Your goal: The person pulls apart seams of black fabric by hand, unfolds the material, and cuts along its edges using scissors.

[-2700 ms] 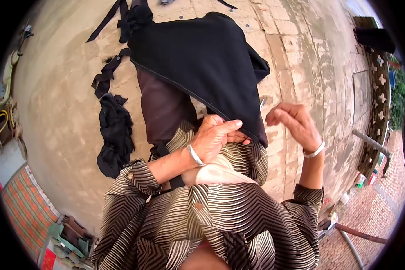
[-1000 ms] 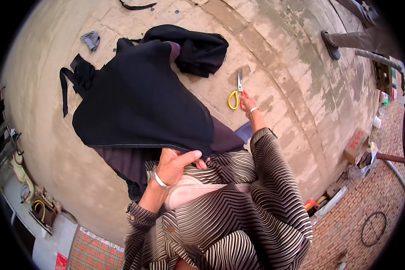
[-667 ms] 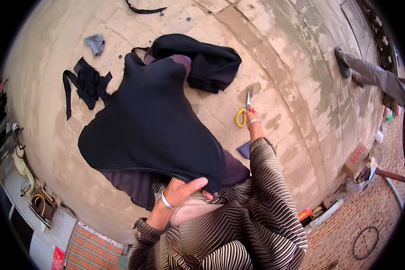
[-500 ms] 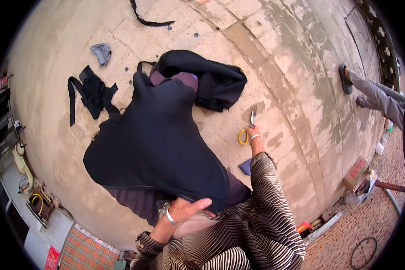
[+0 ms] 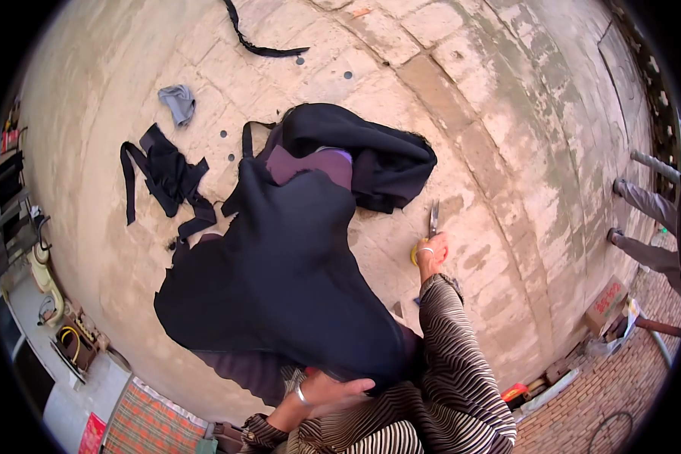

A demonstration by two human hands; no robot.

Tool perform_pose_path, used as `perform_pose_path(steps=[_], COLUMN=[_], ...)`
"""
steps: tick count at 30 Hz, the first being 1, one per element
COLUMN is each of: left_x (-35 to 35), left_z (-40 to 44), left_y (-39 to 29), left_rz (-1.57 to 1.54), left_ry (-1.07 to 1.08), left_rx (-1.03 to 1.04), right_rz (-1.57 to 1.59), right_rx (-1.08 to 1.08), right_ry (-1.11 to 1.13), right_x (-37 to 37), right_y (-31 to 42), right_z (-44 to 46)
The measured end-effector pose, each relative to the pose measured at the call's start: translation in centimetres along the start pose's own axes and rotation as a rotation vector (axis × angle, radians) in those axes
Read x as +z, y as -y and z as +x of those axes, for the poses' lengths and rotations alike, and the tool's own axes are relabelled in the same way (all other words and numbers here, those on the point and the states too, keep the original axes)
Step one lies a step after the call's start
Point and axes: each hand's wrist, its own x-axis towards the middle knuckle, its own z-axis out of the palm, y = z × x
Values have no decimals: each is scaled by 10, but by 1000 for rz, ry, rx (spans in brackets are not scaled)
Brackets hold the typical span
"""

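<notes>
A large piece of black fabric (image 5: 272, 265) with a dark purple underside spreads from my lap onto the concrete ground. At its near edge my left hand (image 5: 331, 389) grips the hem, thumb on top and the other fingers hidden beneath. My right hand (image 5: 433, 250) is closed around the yellow handles of a pair of scissors (image 5: 433, 218). Their metal blades point away from me and stand apart from the cloth. Beyond the large piece lies a bunched black and purple part (image 5: 386, 163), its join to the rest partly hidden by folds.
Black scraps (image 5: 170, 170), a grey cloth (image 5: 178, 104) and a black strip (image 5: 261, 49) lie on the ground. At right, another person's legs (image 5: 647, 200) stand near a cardboard box (image 5: 605, 306). A sewing machine (image 5: 45, 284) is at the left edge.
My right hand now covers more of the scissors' yellow handles. My left hand keeps hold of the fabric's edge. The view has shifted, and the other person's legs have changed stance.
</notes>
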Motion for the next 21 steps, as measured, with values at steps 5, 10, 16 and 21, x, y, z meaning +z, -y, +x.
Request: perform_pose_path(steps=[5, 10, 16, 21], left_x=[-6, -20, -35, -41], left_z=[4, 7, 7, 9], left_y=[-3, -3, 11, -1], left_rz=[86, 227, 327, 315], left_ry=[36, 142, 230, 330], left_rx=[81, -19, -119, -97], right_rz=[123, 208, 129, 126], right_rx=[101, 375, 456, 413], right_ry=[-189, -294, -292, -179], right_x=[42, 61, 81, 87], right_y=[-11, 8, -1, -6], right_z=[2, 1, -4, -3])
